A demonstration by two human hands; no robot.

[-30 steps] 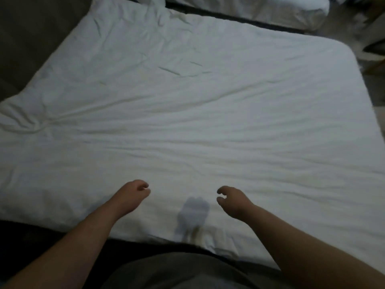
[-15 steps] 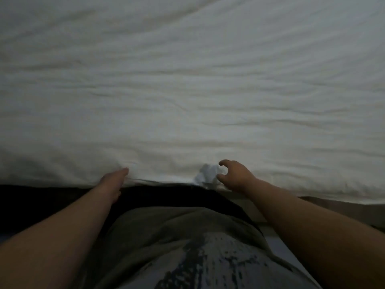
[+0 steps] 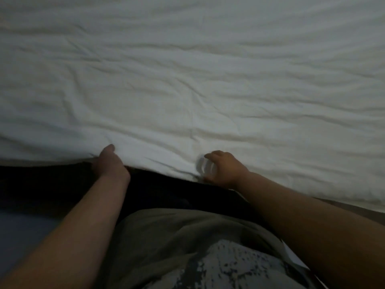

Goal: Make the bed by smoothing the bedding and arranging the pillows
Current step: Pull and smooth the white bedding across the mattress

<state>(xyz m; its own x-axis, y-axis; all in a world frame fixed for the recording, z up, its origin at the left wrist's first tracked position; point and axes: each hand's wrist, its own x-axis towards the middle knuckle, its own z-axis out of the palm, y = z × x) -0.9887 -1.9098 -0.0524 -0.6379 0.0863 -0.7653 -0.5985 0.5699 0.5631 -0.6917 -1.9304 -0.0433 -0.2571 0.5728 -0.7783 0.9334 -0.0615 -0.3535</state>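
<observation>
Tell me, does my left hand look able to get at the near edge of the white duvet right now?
Likely yes. The left hand sits right at the near edge of the duvet, thumb on top and fingers seemingly tucked under it. Nothing lies between them.

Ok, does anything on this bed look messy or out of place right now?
Only creases. The white duvet is wrinkled all over and bunches at its near edge where the left hand and right hand grip it. No stains or tears show in this dim view.
</observation>
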